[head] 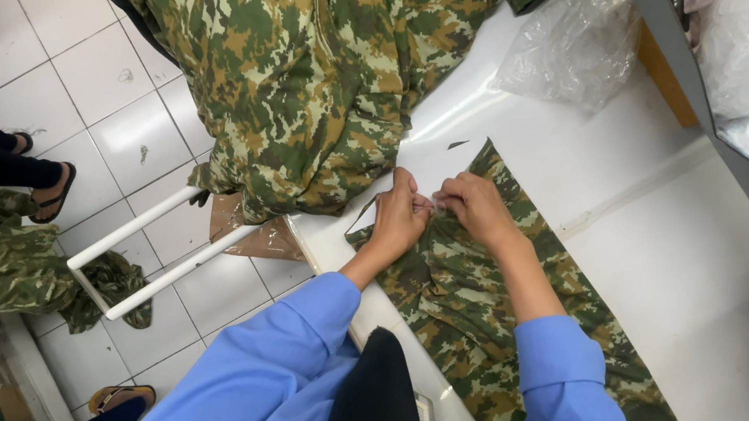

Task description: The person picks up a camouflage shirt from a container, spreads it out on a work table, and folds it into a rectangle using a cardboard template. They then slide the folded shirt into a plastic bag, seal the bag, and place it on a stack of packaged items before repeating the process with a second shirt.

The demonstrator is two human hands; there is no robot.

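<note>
Both hands meet at the near end of a folded camouflage garment (514, 346) that lies flat along the white desk (685, 293). The left hand (400, 220) is closed, its fingers pinching the cloth at the top edge, and the right hand (471, 207) is curled shut just beside it, thumb and fingertips pressed on the same small spot of fabric; whether something thin such as a thread or tag sits between them is too small to tell. The hold is a narrow pinch right at the desk's edge, so a slip of either hand would likely let that corner spring open or slide, and the fold beneath would loosen. A big heap of camouflage clothing (309, 57) hangs over the desk's far corner, well over the tiled floor (82, 80); it looks poorly supported, and a tug on the desk or a brush of an elbow could send it down. A clear plastic bag (574, 46) lies crumpled nearby and could snag or be dragged along. Another person's sandalled foot (53, 192) stands close to the white frame (154, 255) below, where fallen cloth could tangle.
</note>
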